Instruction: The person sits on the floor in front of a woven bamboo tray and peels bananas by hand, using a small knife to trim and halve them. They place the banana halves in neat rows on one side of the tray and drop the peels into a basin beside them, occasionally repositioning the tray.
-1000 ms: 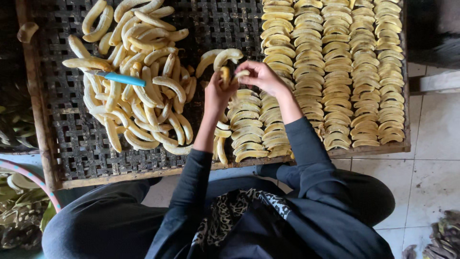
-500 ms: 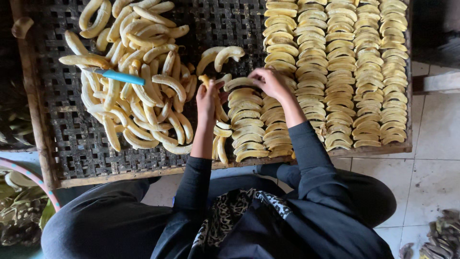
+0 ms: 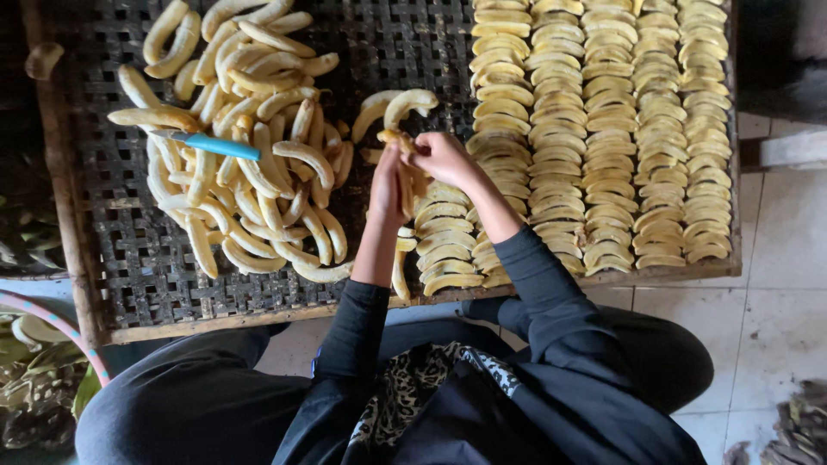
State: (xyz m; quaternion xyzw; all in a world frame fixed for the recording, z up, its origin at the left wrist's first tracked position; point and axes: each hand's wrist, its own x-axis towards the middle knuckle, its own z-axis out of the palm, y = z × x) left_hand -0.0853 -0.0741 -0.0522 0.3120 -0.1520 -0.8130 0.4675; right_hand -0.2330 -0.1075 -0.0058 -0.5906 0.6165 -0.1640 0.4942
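Both hands, left hand [image 3: 388,185] and right hand [image 3: 444,158], grip peeled banana [image 3: 401,168] mid-frame. Risk: soft banana snaps under squeeze, disturbs neat slice rows [image 3: 603,129] beside.

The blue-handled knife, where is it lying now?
In the head view, the blue-handled knife lies on top of the pile of peeled bananas at the left of the woven tray, apart from both hands.

Both hands [image 3: 418,172] lifted off rows, banana [image 3: 403,168] between them.
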